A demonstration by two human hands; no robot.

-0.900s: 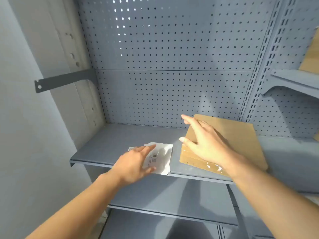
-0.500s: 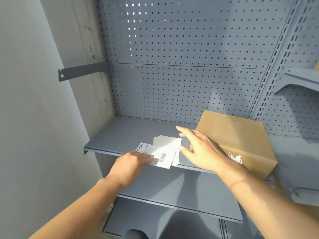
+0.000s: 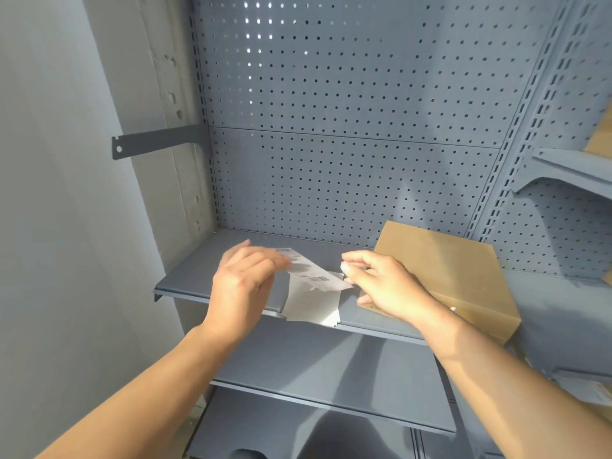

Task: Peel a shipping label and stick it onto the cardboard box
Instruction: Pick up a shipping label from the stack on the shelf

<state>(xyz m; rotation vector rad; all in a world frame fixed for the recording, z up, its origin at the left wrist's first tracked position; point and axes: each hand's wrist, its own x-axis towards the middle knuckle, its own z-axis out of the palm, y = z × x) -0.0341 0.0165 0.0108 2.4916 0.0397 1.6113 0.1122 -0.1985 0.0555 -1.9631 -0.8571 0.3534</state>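
My left hand [image 3: 243, 286] holds a white shipping label [image 3: 314, 275] with a barcode by its left end, lifted above the grey shelf [image 3: 198, 276]. My right hand [image 3: 381, 283] hovers at the label's right end with thumb and fingers curled close to its corner; whether they touch it is unclear. Below the lifted label a small stack of white label sheets [image 3: 311, 304] lies at the shelf's front edge. A flat brown cardboard box [image 3: 453, 270] rests on the shelf to the right, partly behind my right hand.
A grey pegboard back panel [image 3: 347, 144] rises behind the shelf. A bare bracket [image 3: 159, 145] juts out at the left beside a pale wall. Lower grey shelves [image 3: 331, 372] sit beneath. Another shelf [image 3: 573, 173] with something brown on it stands at the upper right.
My left hand has lifted one label off the stack and raised it. My right hand has left the box and come over to the label's right end.
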